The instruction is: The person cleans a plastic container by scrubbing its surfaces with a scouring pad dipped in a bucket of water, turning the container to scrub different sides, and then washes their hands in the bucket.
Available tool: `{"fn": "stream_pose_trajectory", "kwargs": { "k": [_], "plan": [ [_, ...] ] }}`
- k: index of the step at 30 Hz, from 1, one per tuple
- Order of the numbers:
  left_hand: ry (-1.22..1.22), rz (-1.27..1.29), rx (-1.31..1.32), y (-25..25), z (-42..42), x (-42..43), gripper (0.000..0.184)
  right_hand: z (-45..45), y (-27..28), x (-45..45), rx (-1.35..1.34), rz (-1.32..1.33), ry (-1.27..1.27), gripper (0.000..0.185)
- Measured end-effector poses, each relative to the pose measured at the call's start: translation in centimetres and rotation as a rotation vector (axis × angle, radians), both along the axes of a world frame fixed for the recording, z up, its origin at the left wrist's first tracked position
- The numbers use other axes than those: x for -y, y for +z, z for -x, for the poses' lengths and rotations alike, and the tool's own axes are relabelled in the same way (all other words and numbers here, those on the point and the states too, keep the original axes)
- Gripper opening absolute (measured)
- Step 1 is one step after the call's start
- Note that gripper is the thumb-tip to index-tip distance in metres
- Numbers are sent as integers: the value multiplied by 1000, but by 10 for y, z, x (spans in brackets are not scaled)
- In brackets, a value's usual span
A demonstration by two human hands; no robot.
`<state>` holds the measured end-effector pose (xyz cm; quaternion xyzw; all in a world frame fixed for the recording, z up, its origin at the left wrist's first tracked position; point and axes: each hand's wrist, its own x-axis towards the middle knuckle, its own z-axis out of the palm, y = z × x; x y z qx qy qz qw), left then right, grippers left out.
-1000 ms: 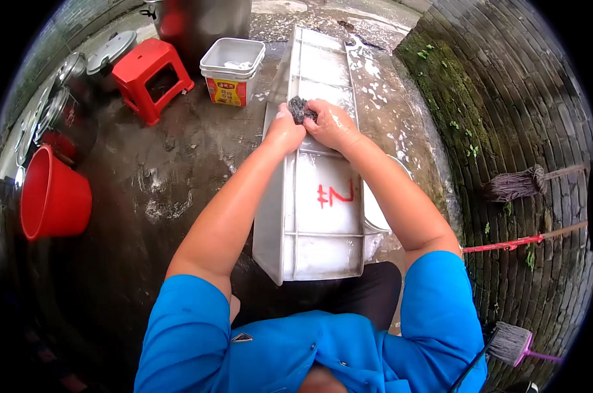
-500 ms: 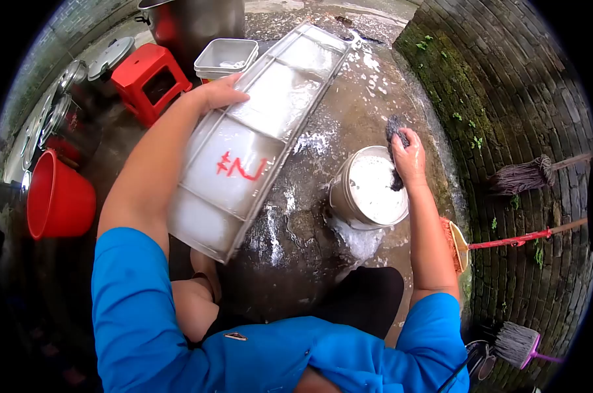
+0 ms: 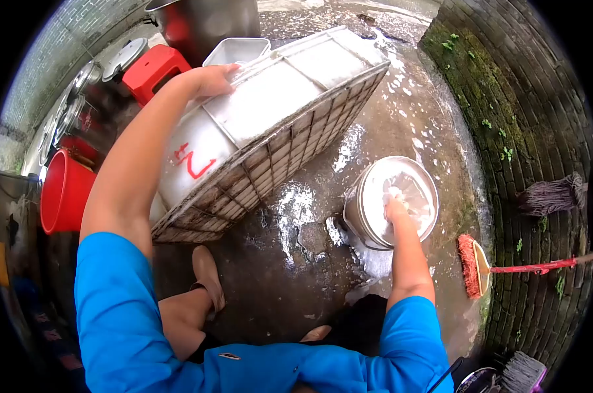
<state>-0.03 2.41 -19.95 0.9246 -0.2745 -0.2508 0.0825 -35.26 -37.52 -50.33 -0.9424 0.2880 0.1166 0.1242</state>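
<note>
My left hand [image 3: 214,80] is closed over the upper edge of a large white plastic crate [image 3: 260,108], which stands tilted before me. The crate's long side bears red painted marks, and its facing grid [image 3: 270,160] of ribs is stained brown. To the right stands a pale bucket [image 3: 361,213] of white suds. My right hand [image 3: 395,206] reaches down into the suds; its fingers are hidden by foam and splashing water, and the dark scouring pad it held earlier is out of sight.
Behind the crate are a red stool [image 3: 153,69], a white tub [image 3: 239,49] and a large metal pot [image 3: 211,26]. A red bucket [image 3: 67,193] and several lidded pots line the left. A red-bristled brush [image 3: 470,265] and a mop [image 3: 552,194] lean at the brick wall. Suds wet the floor.
The crate has turned so its stained grid face shows, with my left hand still on its edge. My right hand has gone from the bucket's rim, scouring pad in hand, down into the suds.
</note>
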Motion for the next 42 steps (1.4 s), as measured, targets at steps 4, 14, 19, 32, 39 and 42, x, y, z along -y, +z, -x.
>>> {"fn": "stream_pose_trajectory", "kwargs": {
  "k": [4, 14, 19, 32, 39, 42],
  "plan": [
    [346, -76, 437, -8, 48, 37, 70, 0, -30, 2, -454, -7, 297, 49],
    [-6, -34, 475, -16, 12, 7, 67, -7, 1, 6, -423, -206, 132, 45],
    [-130, 48, 551, -26, 28, -14, 60, 5, 20, -21, -78, -1033, -713, 43],
    [149, 127, 469, -39, 113, 90, 61, -107, 333, -102, 740, -532, 343, 30],
    [124, 190, 366, -32, 108, 78, 70, -205, 287, -167, 434, 268, 589, 20],
    [80, 244, 354, -39, 104, 74, 83, -209, 299, -137, 280, 454, 526, 22]
  ]
}}
